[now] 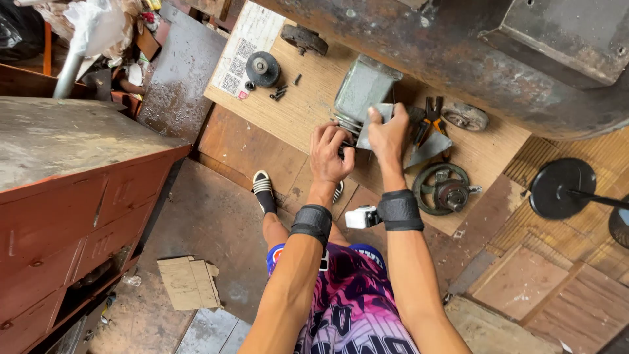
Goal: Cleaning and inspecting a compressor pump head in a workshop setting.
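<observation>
Down low, two bare forearms reach forward, one black wrist strap on each, over pink patterned shorts. One striped sandal [263, 185] sits on the foot by the board's edge. One torn cardboard scrap [189, 283] lies on the dusty floor to the left, beside a red-brown cabinet [72, 216] with drawers.

Both hands meet on a pale plywood board [308, 98]. Left hand [329, 154] is curled, fingers pressed down against the near end of the grey-green metal motor [362, 92], which lies mid-board. Right hand [388, 136] pinches a flat grey metal piece [385, 113] at that same end, thumb on top.

Just right of the hands: one pair of orange-handled pliers [432, 118], one spoked iron pulley [445, 189], round and rusty. Further right, one dull grey disc [466, 117].

Farther up the board: one black round wheel [263, 69], a few small dark bolts [280, 92], one more rusty disc [304, 39], one white printed sheet [246, 46]. Beyond it all, a heavy rusted steel body [458, 59] spans the top.
</observation>
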